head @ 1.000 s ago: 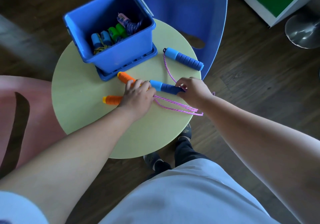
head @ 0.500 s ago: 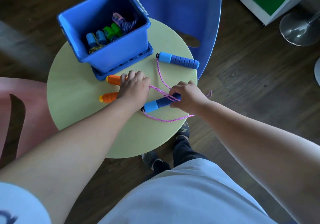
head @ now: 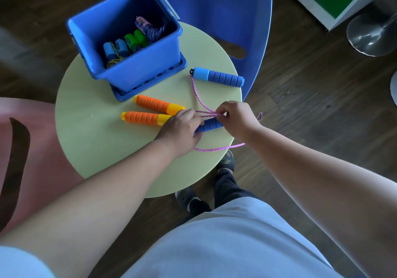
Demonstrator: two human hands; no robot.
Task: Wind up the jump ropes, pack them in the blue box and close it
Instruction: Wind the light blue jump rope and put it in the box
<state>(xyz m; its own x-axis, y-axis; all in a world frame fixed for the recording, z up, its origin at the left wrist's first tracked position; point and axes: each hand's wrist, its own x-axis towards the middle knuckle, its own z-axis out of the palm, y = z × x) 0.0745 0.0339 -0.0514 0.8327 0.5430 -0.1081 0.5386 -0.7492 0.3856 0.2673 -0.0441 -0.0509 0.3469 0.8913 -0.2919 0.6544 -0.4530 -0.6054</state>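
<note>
Our left hand [head: 179, 130] clamps one blue handle [head: 209, 124] just in front of the blue box [head: 137, 71] on the table [head: 90, 131]; our right hand [head: 237, 117] pinches the pink rope [head: 199, 97] over it. The other blue handle [head: 218, 77] lies right of the box, orange handles [head: 150, 111] nearer it.

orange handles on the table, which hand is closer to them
Left. The left hand lies right at the yellow ends of the orange handles, covering their tips. The right hand is farther off on the other side, pinching the pink rope.
</note>
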